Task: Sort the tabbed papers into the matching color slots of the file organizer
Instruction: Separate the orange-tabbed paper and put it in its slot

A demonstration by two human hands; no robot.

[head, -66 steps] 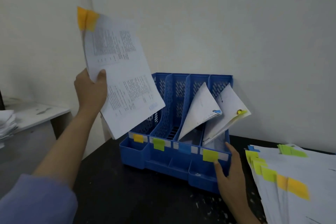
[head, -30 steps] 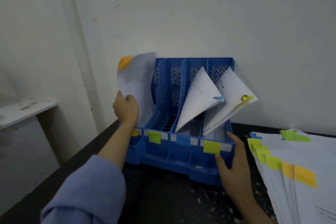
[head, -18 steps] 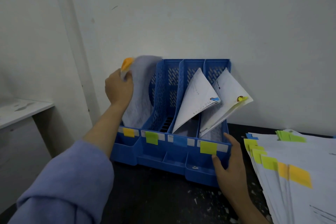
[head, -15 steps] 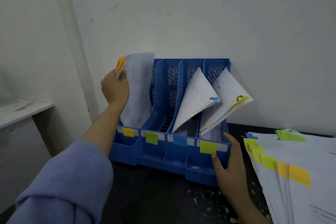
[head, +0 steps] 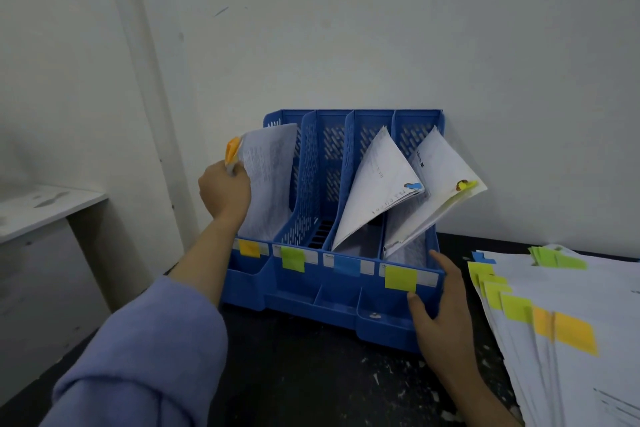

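A blue file organizer (head: 313,300) stands against the wall with orange, green, blue and yellow labels on its front. My left hand (head: 223,191) is shut on the top corner of the orange-tabbed paper (head: 268,180), which stands in the leftmost, orange-labelled slot. My right hand (head: 438,317) grips the organizer's front right corner. A blue-tabbed paper (head: 375,191) leans in the third slot and a yellow-tabbed paper (head: 438,184) in the fourth. The green slot holds no paper.
A fanned stack of tabbed papers (head: 568,333) lies at the right on the black table (head: 311,378), with yellow, orange, green and blue tabs showing. A white shelf (head: 45,208) sits at the left. The white wall is directly behind the organizer.
My left hand carried the orange-tabbed paper from high up at the left down into the leftmost slot and shifted its grip to the tabbed corner. My right hand stayed on the organizer.
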